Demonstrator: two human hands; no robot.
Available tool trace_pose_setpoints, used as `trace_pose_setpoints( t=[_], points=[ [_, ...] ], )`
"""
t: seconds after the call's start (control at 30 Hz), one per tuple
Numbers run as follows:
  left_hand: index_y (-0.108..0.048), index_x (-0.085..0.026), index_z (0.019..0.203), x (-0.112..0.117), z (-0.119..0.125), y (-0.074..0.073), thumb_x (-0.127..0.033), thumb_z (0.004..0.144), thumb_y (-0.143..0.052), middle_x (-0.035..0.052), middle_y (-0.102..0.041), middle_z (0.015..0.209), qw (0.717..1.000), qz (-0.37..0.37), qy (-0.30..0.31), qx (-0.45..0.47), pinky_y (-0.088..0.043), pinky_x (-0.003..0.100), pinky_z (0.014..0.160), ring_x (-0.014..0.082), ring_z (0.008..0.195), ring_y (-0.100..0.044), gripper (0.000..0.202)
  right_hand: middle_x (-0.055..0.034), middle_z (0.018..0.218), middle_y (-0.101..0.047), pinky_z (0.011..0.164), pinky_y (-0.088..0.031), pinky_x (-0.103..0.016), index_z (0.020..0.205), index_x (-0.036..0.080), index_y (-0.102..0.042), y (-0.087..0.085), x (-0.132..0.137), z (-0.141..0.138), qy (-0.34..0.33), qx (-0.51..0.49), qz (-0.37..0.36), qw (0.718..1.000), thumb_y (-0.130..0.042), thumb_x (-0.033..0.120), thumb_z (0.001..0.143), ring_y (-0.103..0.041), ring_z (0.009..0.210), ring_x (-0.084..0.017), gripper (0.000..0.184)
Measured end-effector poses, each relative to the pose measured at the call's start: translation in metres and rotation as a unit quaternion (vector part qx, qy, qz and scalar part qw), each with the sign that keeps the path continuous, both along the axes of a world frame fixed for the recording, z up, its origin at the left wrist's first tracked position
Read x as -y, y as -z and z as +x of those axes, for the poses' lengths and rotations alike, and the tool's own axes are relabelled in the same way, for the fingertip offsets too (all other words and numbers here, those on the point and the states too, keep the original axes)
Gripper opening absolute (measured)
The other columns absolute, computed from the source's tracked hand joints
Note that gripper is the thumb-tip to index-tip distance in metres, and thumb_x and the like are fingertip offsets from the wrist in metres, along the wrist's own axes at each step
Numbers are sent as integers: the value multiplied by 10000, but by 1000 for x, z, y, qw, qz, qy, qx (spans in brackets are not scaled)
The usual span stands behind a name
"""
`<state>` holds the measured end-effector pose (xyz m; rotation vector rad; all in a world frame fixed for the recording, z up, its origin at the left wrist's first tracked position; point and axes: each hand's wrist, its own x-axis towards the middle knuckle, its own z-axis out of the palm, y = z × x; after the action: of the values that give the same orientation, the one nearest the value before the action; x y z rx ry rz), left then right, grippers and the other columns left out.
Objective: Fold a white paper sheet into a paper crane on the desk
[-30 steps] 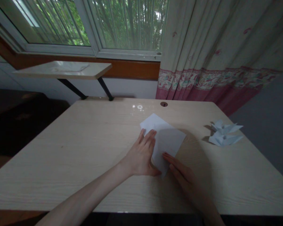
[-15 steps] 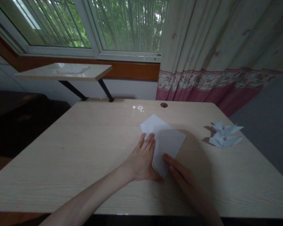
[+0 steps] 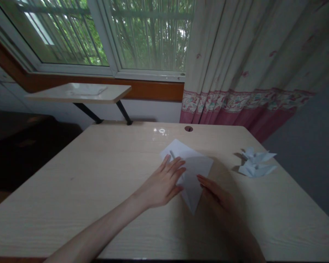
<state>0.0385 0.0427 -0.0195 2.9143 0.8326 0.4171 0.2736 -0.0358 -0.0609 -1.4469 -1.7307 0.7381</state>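
Note:
A white sheet of paper (image 3: pixel 191 164), folded into a kite-like shape with one point toward me, lies on the table (image 3: pixel 98 175). My left hand (image 3: pixel 164 182) rests across its left side, fingers stretched out and palm down, hiding part of the fold. At the paper's lower right edge, my right hand (image 3: pixel 216 193) has its thumb and fingertips close together on the edge, in what looks like a pinch. Shadow covers much of that hand.
Folded white paper figures (image 3: pixel 256 164) stand near the table's right edge. A raised shelf (image 3: pixel 98 96) on black legs is at the back left. A round cable hole (image 3: pixel 188 129) sits near the back edge, before the curtain (image 3: pixel 235 98) and window.
My left hand has lifted its thumb from the paper's near point and shifted its fingers rightward over the fold. My right hand has slid up along the right edge. The view has tilted slightly upward.

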Motion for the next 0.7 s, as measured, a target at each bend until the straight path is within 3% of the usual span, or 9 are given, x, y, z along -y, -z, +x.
trace_pose_setpoints(
  t=[0.17, 0.27, 0.37, 0.53, 0.7],
  points=[
    [-535, -155, 1225, 8, 4, 1, -348, 954, -460, 84, -640, 1178, 1000, 15, 20, 4, -93, 490, 1176, 241, 1242, -489, 341, -71, 1428, -472, 1087, -364, -450, 1340, 216, -513, 12, -14, 8, -40, 196, 80, 977, -298, 92, 896, -393, 1337, -185, 508],
    [-631, -147, 1033, 17, 3, 3, -399, 933, -477, 78, -673, 978, 997, 75, -3, -32, -140, 508, 1162, 259, 1048, -591, 312, -80, 1472, -396, 1103, -310, -502, 1414, 203, -405, 24, -14, 4, -73, 330, 73, 938, -270, 22, 848, -316, 1376, -191, 609],
    [-653, -148, 893, 27, 2, 3, -413, 929, -466, 59, -654, 848, 991, 112, -44, -55, -189, 510, 1147, 257, 947, -607, 326, -68, 1490, -354, 1103, -278, -538, 1441, 207, -345, 30, -10, -2, -74, 397, 48, 913, -277, 17, 833, -280, 1391, -198, 641],
    [-669, -138, 832, 40, -1, 4, -422, 949, -420, 70, -666, 821, 986, 121, -101, -58, -241, 511, 1124, 251, 909, -627, 395, -65, 1495, -328, 1095, -275, -558, 1432, 178, -360, 27, -4, -6, -70, 437, 35, 896, -247, -9, 817, -289, 1387, -205, 653],
    [-690, -92, 954, 47, -3, 18, -411, 963, -412, 121, -712, 963, 984, 109, -127, -58, -342, 472, 1080, 255, 976, -647, 423, -53, 1493, -335, 1080, -326, -533, 1420, 160, -384, 22, 0, -9, -63, 458, 43, 886, -242, -22, 807, -321, 1375, -212, 655]
  ],
)
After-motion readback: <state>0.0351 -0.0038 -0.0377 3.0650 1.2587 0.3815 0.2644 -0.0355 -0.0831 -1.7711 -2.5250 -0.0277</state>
